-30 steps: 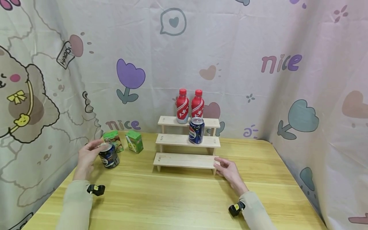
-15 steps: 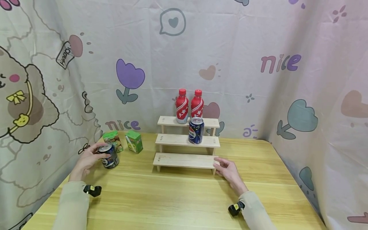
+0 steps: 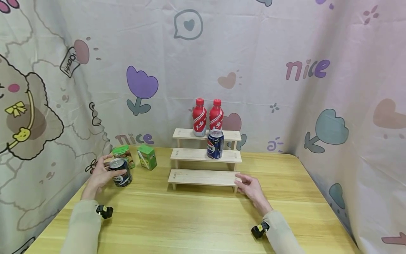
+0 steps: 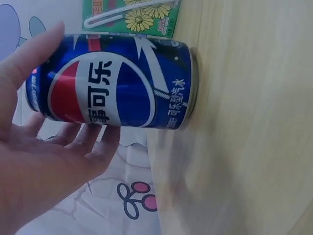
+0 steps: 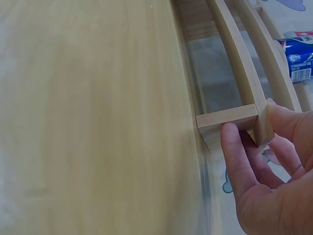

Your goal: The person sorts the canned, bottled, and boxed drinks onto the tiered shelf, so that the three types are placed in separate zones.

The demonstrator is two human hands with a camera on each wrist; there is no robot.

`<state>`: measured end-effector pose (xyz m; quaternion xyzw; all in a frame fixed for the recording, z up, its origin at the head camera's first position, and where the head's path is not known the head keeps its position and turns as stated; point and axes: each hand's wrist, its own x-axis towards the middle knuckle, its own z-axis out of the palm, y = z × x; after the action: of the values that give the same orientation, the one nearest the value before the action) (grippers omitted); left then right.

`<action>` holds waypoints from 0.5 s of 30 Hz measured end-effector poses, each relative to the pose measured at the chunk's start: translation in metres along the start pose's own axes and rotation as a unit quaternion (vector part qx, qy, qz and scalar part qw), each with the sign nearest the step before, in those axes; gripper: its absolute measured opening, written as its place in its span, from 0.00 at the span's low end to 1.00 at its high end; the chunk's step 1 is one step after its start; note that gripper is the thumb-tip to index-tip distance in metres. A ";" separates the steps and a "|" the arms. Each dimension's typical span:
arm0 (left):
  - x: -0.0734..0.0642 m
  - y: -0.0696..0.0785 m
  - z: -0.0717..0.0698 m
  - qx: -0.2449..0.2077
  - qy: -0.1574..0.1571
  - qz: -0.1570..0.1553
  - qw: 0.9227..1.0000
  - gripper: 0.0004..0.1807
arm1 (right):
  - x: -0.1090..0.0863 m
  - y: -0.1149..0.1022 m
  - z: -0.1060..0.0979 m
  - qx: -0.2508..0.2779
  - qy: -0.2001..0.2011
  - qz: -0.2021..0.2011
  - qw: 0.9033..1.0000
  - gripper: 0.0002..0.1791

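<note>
Left fingers [image 4: 108,143] round a can [image 4: 107,90], right fingers [image 5: 235,154] round a shelf end [image 5: 263,122], second can's [image 3: 215,145] barcode [image 5: 300,75] only in right-wrist view

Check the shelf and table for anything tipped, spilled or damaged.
Nothing stands out. On the wooden shelf, both red bottles and a blue can stand upright; the second can, in the left hand, shows no dents; no spill shows on the table.

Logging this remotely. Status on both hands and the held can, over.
Left hand around held can. Right hand gripping lowest shelf, right end. Green carton just beyond can, might get bumped.
</note>
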<state>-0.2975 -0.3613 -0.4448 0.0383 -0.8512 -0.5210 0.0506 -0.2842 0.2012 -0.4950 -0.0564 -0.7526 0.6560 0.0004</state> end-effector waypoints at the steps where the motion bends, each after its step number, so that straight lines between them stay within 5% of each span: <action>1: 0.000 0.000 0.000 0.006 -0.008 0.000 1.000 0.58 | 0.000 -0.001 0.000 0.001 0.000 0.000 1.000 0.24; 7: 0.001 -0.002 -0.001 0.023 -0.035 0.009 0.999 0.55 | -0.001 -0.001 0.000 0.002 0.002 -0.003 1.000 0.24; 15: 0.002 -0.007 0.007 0.004 0.006 0.019 1.000 0.49 | 0.001 0.000 0.001 -0.009 0.003 0.006 1.000 0.23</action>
<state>-0.3006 -0.3586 -0.4545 0.0253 -0.8537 -0.5159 0.0654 -0.2854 0.2006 -0.4954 -0.0633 -0.7579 0.6492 -0.0019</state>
